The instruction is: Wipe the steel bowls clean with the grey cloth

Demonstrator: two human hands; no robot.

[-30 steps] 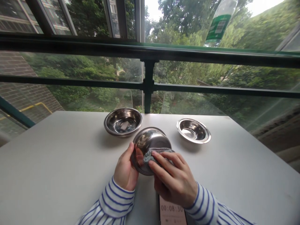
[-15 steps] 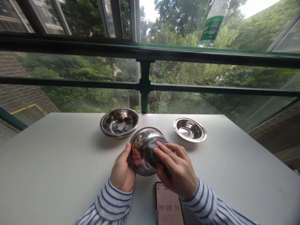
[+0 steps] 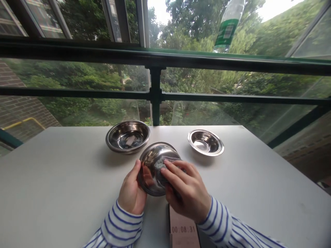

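Note:
A shiny steel bowl (image 3: 150, 172) is tilted above the table, its rounded outside turned up toward me. My left hand (image 3: 132, 189) grips it by the left rim, thumb on top and fingers underneath. Against the bowl's outer surface my right hand (image 3: 187, 187) presses a grey cloth (image 3: 160, 164). Most of the cloth is hidden beneath the fingers. Behind and to the left stands a larger steel bowl (image 3: 128, 136), perhaps a stack, with a pale patch on its bottom. A smaller wide-rimmed steel bowl (image 3: 206, 142) sits behind and to the right.
A phone (image 3: 183, 230) showing a timer lies on the white table (image 3: 64, 182), partly under my right wrist. Past the table's far edge runs a dark green railing (image 3: 103, 55) with glass. A plastic bottle (image 3: 227, 31) with a green label stands on it.
My right hand has slid the cloth slightly left and down over the bowl. The whole view has shifted a little, so the bowls and railing appear further left.

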